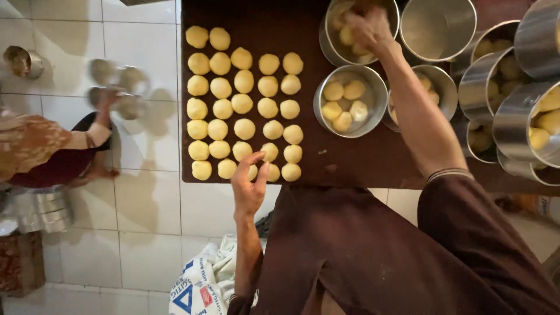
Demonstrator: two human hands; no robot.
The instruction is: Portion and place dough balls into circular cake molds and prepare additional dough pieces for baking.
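The left hand (pixel 249 185) is held at the near edge of the dark brown surface (pixel 361 163), its fingers (pixel 254 160) apart and curled over the nearest row of pale yellow dough balls (pixel 242 99); the fingertips are seen touching one ball in that row, but no closed grasp can be made out. The balls are laid out in five loose columns across the left part of the surface, most of them just beside or touching their neighbours. The right hand (pixel 368 29) is reached across into a steel bowl (pixel 332 41) at the far edge, its fingers bunched together among the dough balls lying inside; whether one is actually gripped cannot be told. A second steel bowl (pixel 322 96) with several balls in it is set just nearer, beside the forearm. More steel containers (pixel 513 116), some holding dough, are stacked at the right. On the tiled floor (pixel 146 204) at the left, another person's arm (pixel 96 131) is seen near blurred metal vessels (pixel 119 87).
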